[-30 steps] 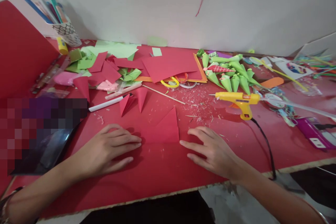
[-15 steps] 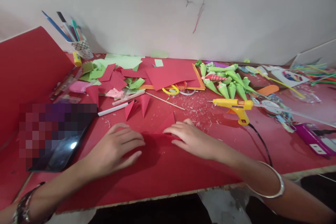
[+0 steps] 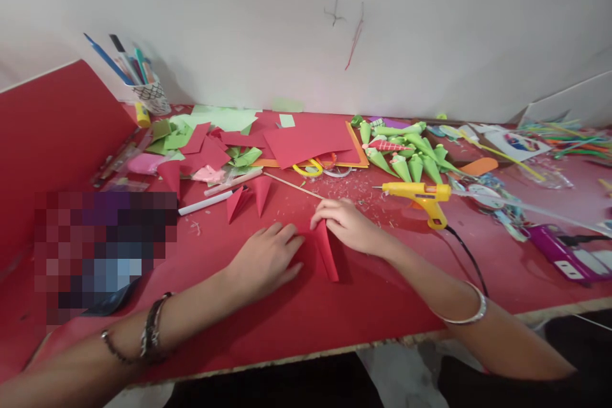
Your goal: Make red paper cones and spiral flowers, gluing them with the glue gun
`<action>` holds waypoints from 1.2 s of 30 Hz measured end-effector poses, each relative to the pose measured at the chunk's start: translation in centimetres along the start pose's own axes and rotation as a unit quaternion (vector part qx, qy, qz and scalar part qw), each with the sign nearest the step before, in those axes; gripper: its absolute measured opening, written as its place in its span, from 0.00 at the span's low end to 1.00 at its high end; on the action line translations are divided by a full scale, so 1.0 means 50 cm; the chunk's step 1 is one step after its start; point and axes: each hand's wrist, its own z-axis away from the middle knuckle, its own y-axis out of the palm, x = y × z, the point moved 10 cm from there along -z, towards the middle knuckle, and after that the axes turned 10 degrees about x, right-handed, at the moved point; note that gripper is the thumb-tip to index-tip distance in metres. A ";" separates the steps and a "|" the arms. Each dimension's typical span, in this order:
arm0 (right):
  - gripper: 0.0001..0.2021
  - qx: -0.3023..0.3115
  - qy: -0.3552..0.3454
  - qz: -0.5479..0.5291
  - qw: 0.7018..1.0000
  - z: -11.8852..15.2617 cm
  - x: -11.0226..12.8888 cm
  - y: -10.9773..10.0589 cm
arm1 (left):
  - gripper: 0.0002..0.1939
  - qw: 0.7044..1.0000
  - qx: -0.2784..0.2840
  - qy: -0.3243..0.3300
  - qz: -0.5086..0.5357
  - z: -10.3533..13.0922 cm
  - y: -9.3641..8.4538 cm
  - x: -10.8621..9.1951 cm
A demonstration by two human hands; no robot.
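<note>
My right hand (image 3: 348, 224) grips the upper end of a piece of red paper (image 3: 327, 258) with curled fingers. The paper is folded or rolled into a narrow, pointed strip that slants toward the table's front; its top is hidden under the fingers. Left of it, my left hand (image 3: 268, 258) hovers low over the table, fingers apart, holding nothing. A small gap separates it from the paper. Just beyond my left hand stand red paper cones (image 3: 262, 196) beside a white marker (image 3: 205, 203).
A yellow glue gun (image 3: 421, 193) with a black cord lies right of my hands. Behind are green paper cones (image 3: 401, 169), red paper sheets (image 3: 306, 143), green scraps (image 3: 176, 134) and a pen cup (image 3: 152, 97). A purple extension socket (image 3: 557, 255) is at far right.
My left hand has moved right, toward the paper. The red paper, lower and mostly hidden before, now shows as a narrow slanted strip under my right hand. The view has shifted slightly.
</note>
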 end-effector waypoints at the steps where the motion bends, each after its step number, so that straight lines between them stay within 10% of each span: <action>1: 0.16 -0.001 0.018 -0.032 0.999 -0.002 -0.011 0.002 | 0.19 1.000 0.007 -0.010 0.002 -0.004 0.004 0.005; 14: 0.10 -0.067 0.098 -0.157 0.980 0.004 -0.077 0.010 | 0.28 0.998 -0.043 -0.046 -0.020 -0.031 -0.001 0.014; 36: 0.07 -0.119 0.160 0.061 0.978 0.038 -0.053 0.020 | 0.21 0.995 -0.033 -0.051 -0.074 -0.045 0.000 -0.002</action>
